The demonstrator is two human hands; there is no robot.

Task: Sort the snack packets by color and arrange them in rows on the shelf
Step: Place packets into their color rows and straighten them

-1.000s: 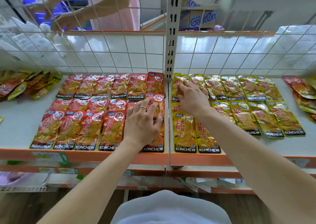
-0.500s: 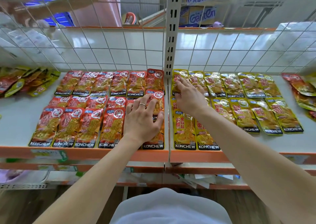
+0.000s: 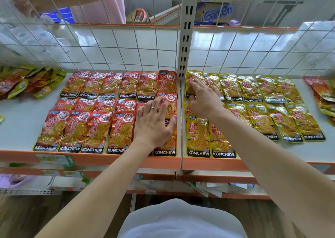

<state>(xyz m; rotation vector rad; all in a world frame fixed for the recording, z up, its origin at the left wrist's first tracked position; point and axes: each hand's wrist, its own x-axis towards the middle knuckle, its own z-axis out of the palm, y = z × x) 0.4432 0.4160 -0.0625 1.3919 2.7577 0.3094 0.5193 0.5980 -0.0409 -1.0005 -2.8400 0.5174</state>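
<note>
Left hand (image 3: 154, 125) lies flat, fingers spread, on red packets (image 3: 76, 129) beside post (image 3: 184, 38); right hand (image 3: 204, 101), fingers straight, touches back-row yellow packets (image 3: 290, 123). Red packets sit in 3 rows on shelf (image 3: 18, 125) left of post, yellow packets right.

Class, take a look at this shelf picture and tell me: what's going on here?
A person is sorting snack packets on a shelf. The red packets lie in rows left of the upright post, and the yellow packets lie in rows right of it. The left hand rests flat on the red ones beside the post. The right hand touches a back-row yellow packet. An unsorted left pile and right pile lie at the shelf's ends.
</note>
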